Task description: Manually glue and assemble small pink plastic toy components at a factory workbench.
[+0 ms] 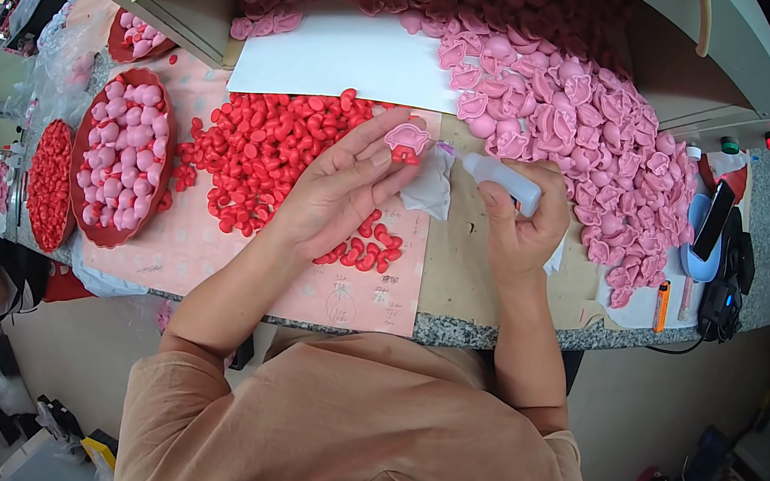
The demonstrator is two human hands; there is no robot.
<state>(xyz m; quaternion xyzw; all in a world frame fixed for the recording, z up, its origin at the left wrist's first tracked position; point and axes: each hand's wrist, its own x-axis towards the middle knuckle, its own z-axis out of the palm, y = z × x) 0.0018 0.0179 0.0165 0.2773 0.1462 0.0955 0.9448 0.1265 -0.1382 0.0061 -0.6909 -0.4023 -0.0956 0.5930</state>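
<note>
My left hand [330, 194] holds a small pink ruffled plastic part [408, 138] at its fingertips, hollow side up, with a red piece [405, 155] against its lower edge. My right hand [530, 228] is closed around a translucent squeeze bottle [501, 178] lying nearly level. The bottle's thin purple tip points left, close to the pink part; whether they touch I cannot tell. Under and beside my left hand spreads a heap of glossy red pieces [257, 155]. A crumpled white tissue [430, 187] lies between my hands.
A large pile of pink parts [572, 139] covers the back and right. At left stand a red tray [154, 194] of joined pink-and-red pieces and another tray of red bits [48, 187]. A phone [713, 220], a blue holder and an orange cutter [662, 307] sit far right.
</note>
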